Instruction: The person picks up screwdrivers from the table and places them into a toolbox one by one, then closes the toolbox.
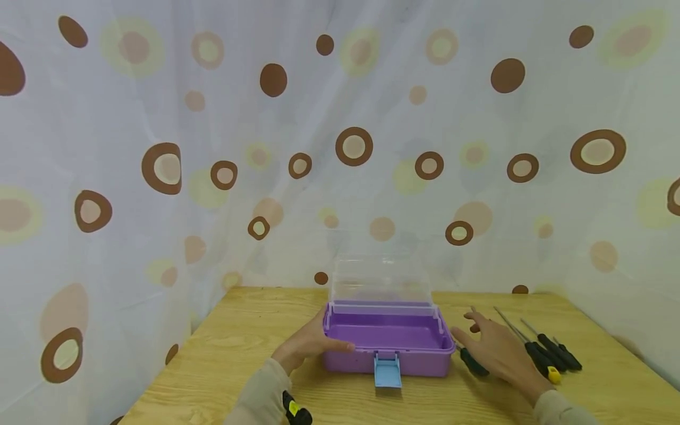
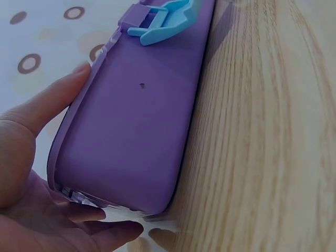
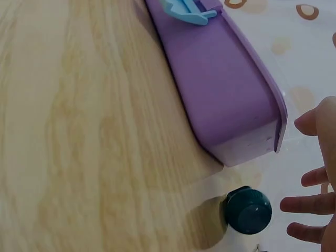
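A purple plastic box stands on the wooden table, its transparent lid raised behind it. A light blue latch hangs at its front. My left hand is at the box's left end, thumb along the front rim and extended fingers beside the end wall. Past the right end, my right hand hovers with spread fingers and holds nothing. Closest to it is a screwdriver with a dark green handle, partly hidden by the hand in the head view. No contents show inside the box.
Several screwdrivers with black handles lie at the right, one with a yellow end. A black and yellow handle lies near the front by my left sleeve. A dotted curtain hangs behind the wooden table.
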